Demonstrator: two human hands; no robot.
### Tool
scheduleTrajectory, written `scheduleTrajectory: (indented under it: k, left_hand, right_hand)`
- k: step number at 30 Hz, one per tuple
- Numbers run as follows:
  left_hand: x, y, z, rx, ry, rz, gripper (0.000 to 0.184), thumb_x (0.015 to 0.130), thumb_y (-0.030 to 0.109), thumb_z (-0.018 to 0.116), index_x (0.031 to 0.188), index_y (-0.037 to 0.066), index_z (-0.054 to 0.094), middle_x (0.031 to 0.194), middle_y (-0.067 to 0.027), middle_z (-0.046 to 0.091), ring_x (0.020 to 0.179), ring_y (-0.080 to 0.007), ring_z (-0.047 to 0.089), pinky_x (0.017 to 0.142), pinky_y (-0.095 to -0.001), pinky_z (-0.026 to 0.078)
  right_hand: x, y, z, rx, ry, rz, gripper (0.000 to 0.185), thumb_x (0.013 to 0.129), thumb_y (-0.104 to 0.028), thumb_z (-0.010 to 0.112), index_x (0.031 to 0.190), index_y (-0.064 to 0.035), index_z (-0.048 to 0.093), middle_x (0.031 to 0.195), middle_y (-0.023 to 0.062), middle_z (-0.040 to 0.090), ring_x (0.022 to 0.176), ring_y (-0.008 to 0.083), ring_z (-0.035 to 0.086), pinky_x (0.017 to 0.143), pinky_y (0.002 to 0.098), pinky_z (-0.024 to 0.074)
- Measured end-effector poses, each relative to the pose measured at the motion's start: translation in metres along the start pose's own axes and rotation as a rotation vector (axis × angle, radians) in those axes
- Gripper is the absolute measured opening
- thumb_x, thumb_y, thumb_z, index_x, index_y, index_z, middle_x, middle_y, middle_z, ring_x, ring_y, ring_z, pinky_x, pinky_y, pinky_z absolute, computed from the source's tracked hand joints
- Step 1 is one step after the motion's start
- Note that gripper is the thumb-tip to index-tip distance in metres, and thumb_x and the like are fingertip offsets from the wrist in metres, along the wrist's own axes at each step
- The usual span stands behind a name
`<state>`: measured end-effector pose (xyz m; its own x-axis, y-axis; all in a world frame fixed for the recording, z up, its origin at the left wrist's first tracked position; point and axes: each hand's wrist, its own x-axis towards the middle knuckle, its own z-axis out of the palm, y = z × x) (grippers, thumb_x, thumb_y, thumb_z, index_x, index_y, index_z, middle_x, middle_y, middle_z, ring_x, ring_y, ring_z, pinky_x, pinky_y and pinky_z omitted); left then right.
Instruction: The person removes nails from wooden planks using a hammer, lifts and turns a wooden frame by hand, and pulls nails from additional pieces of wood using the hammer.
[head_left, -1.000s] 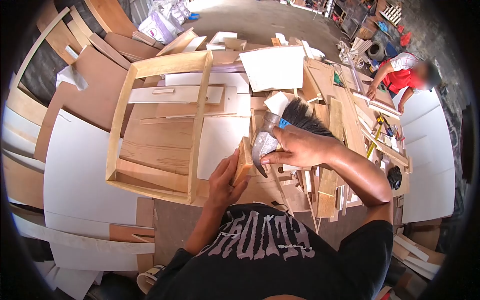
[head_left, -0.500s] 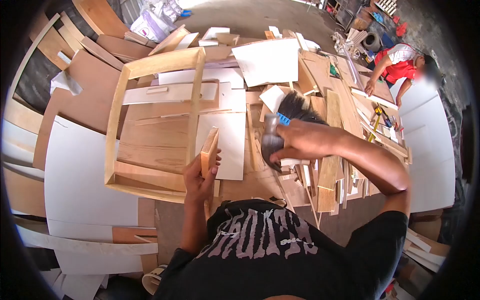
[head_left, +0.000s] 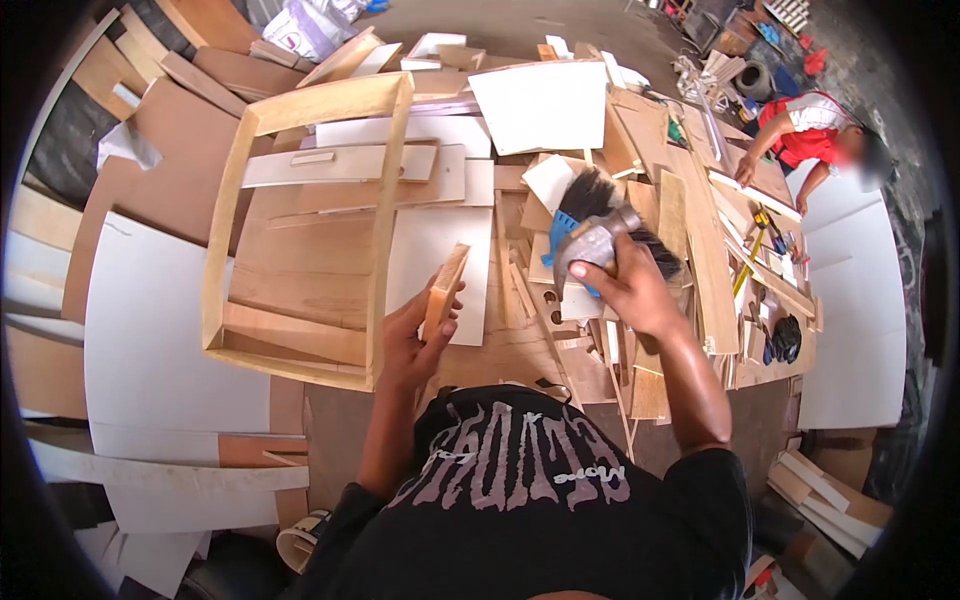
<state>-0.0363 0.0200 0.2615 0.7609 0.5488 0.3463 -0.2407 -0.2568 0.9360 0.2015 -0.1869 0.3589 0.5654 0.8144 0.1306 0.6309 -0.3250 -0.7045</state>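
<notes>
Landmark: the wooden frame (head_left: 387, 200). Your left hand (head_left: 415, 335) is by the frame's near right corner, grasping a wood block (head_left: 447, 290); whether the knuckles brush the frame's right rail, can't tell. Block is just right of that rail, tilted up, long axis going away from you and leaning a bit right of the frame, so roughly lengthwise with the rail. Seen from your right hand (head_left: 640, 290), the block lies toward the frame, with a clear gap between it and the hammer (head_left: 595, 245); left hand is the nearer one, already on it. Left fingers: wrapped round the block, thumb on your side, far end poking out free. Right hand: further right of the frame, clenched on the hammer near its head, thumb laid over the metal, claw turned toward the frame, striking face away from it; handle mostly hidden. Dark-bristled brush (head_left: 585, 195) with a blue band sits right behind the hammer, on the same side of the frame; can't tell if your right fingers touch it too. White panel (head_left: 440, 230) lies beneath the block, right beside the frame. Co-worker (head_left: 808, 140) in red and white leans in at far right, well apart from the frame.
</notes>
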Motion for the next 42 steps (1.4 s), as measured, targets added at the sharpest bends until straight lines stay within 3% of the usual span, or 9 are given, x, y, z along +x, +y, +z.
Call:
scheduleTrajectory:
  k: [5,9,16,21,25,29,33,36,42]
  left_hand:
    - [0.009,0.016,-0.005,-0.110,-0.050,0.051,0.051,0.101,0.035,0.063,0.127,-0.010,0.065,0.124,-0.0205,0.072,0.099,-0.0228,0.070,0.085,-0.0374,0.058]
    - [0.012,0.015,-0.014,-0.308,-0.056,0.026,0.054,0.101,0.037,0.063,0.125,-0.012,0.065,0.130,-0.0244,0.068,0.104,-0.0251,0.068,0.089,-0.0404,0.057]
    - [0.009,0.023,-0.015,-0.346,-0.097,0.080,0.052,0.103,0.034,0.059,0.124,-0.012,0.064,0.130,-0.0254,0.067,0.104,-0.0249,0.068,0.088,-0.0416,0.057]
    - [0.004,0.035,-0.022,-0.362,-0.081,0.089,0.053,0.103,0.035,0.060,0.124,-0.013,0.063,0.130,-0.0265,0.066,0.103,-0.0248,0.068,0.087,-0.0411,0.057]
    - [0.004,0.040,-0.026,-0.383,-0.086,0.086,0.055,0.103,0.037,0.059,0.125,-0.013,0.062,0.130,-0.0268,0.066,0.102,-0.0248,0.068,0.087,-0.0405,0.057]
    - [0.006,0.043,-0.032,-0.336,-0.088,0.089,0.069,0.101,0.048,0.058,0.132,-0.014,0.056,0.130,-0.0280,0.065,0.101,-0.0259,0.069,0.086,-0.0410,0.058]
    - [0.007,0.044,-0.035,-0.284,-0.098,0.056,0.083,0.099,0.058,0.058,0.140,-0.014,0.048,0.131,-0.0297,0.064,0.101,-0.0274,0.070,0.085,-0.0421,0.059]
    - [0.008,0.042,-0.034,-0.317,-0.119,0.047,0.086,0.099,0.060,0.057,0.143,-0.014,0.045,0.132,-0.0307,0.063,0.101,-0.0282,0.070,0.086,-0.0424,0.059]
    - [0.019,0.042,-0.042,-0.417,-0.193,0.024,0.094,0.098,0.066,0.055,0.149,-0.011,0.039,0.138,-0.0340,0.058,0.104,-0.0308,0.069,0.088,-0.0445,0.059]
  right_hand:
    - [-0.035,-0.009,0.042,0.898,-0.011,0.217,0.035,0.103,-0.031,0.068,0.115,-0.0005,0.055,0.066,-0.0005,0.055,0.047,0.0119,0.052,0.042,0.0255,0.0385]
    - [-0.041,-0.010,0.098,1.460,0.146,0.449,0.037,0.103,-0.043,0.064,0.099,-0.0080,0.053,0.062,0.0000,0.046,0.044,0.0150,0.048,0.040,0.0303,0.0415]
    - [-0.050,0.047,0.166,1.197,0.156,0.712,0.017,0.098,-0.018,0.069,0.099,-0.0108,0.054,0.073,-0.0001,0.050,0.051,0.0101,0.050,0.046,0.0261,0.0418]
    - [-0.072,0.061,0.174,0.674,0.314,0.402,0.064,0.088,-0.004,0.072,0.146,0.0004,0.046,0.098,0.0140,0.072,0.071,0.0233,0.072,0.063,0.0366,0.0598]
    - [-0.076,0.064,0.165,0.117,0.407,0.356,0.064,0.077,-0.005,0.075,0.138,-0.0042,0.053,0.111,0.0261,0.075,0.099,0.0408,0.075,0.087,0.0463,0.0596]
    - [-0.089,0.062,0.166,-0.180,0.455,0.298,0.045,0.077,-0.007,0.077,0.117,-0.0041,0.057,0.103,0.0259,0.075,0.089,0.0375,0.076,0.078,0.0442,0.0603]
    - [-0.091,0.077,0.172,0.650,0.152,0.585,0.019,0.087,-0.010,0.071,0.099,-0.0002,0.060,0.073,0.0142,0.069,0.048,0.0221,0.061,0.044,0.0358,0.0489]
    - [-0.097,0.073,0.191,0.930,0.188,0.776,0.015,0.089,-0.006,0.068,0.101,0.0017,0.062,0.066,0.0070,0.063,0.043,0.0136,0.055,0.038,0.0296,0.0436]
    - [-0.113,0.038,0.186,0.725,0.237,0.677,0.010,0.095,-0.010,0.065,0.098,-0.0015,0.061,0.065,0.0030,0.056,0.043,0.0103,0.052,0.039,0.0267,0.0440]
